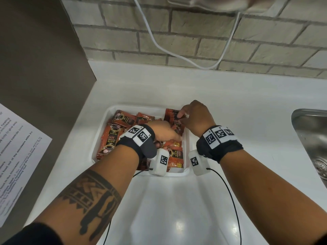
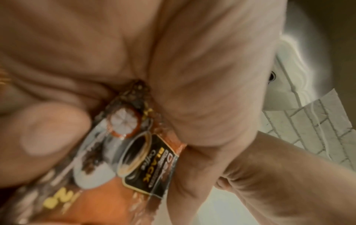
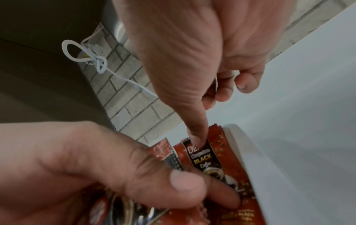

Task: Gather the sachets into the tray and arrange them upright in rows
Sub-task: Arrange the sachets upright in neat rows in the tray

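Head view: the white rectangular plastic tray (image 1: 186, 157) on the white desk (image 1: 230, 106) holds every red foil coffee sachet (image 1: 110, 137), mostly flat. Right hand (image 1: 194, 117) pinches one upright at the tray's far right corner (nearer hand).

Left wrist: left hand (image 2: 173, 68) clamps a sachet.

Right wrist: the pinched sachet's long axis runs along the tray wall.

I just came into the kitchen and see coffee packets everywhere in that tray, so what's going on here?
A person is sorting coffee sachets in a white tray on the counter. The right hand pinches a sachet standing near the tray's far right corner, forefinger pressing its top edge. The left hand grips another sachet in the tray's middle. Most sachets lie flat and jumbled, so neat upright rows are not yet formed.
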{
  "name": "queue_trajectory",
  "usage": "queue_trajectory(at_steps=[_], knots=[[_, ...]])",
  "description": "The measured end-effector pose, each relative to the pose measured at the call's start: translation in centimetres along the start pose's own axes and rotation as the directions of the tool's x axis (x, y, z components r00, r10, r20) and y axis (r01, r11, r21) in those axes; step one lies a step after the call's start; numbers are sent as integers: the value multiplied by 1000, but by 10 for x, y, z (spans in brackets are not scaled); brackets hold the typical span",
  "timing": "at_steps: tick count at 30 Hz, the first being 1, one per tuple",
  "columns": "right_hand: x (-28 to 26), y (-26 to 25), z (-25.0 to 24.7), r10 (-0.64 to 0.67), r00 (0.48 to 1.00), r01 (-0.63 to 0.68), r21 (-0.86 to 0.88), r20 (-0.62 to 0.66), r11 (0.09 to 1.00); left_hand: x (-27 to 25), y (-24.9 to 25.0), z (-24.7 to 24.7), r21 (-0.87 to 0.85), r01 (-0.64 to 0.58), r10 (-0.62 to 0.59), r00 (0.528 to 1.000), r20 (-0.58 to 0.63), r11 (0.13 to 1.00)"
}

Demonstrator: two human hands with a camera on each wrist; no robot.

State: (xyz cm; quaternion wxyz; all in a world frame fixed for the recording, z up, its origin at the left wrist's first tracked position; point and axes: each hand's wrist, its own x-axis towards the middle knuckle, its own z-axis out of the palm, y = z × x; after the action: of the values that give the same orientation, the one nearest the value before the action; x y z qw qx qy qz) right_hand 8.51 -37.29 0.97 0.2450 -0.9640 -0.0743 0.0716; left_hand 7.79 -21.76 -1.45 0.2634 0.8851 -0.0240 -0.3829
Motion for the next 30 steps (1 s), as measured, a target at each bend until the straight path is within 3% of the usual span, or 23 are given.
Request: queue_trajectory(at_steps=[8, 15, 19, 30], knots=[[2, 1, 2, 1, 1000, -1, 20, 22, 1000, 3, -2, 1, -32, -19, 19, 1000, -14, 999], [3, 0, 5, 14, 999, -15, 33, 32, 999, 1, -4, 6, 53, -34, 35, 999, -2, 998], [4, -1, 6, 16, 999, -17, 33, 33, 999, -1, -3, 2, 24, -35, 34, 999, 37, 999], [3, -3, 7, -11, 1000, 11, 4, 22, 1000, 4, -2, 0, -81, -10, 9, 1000, -13, 997]])
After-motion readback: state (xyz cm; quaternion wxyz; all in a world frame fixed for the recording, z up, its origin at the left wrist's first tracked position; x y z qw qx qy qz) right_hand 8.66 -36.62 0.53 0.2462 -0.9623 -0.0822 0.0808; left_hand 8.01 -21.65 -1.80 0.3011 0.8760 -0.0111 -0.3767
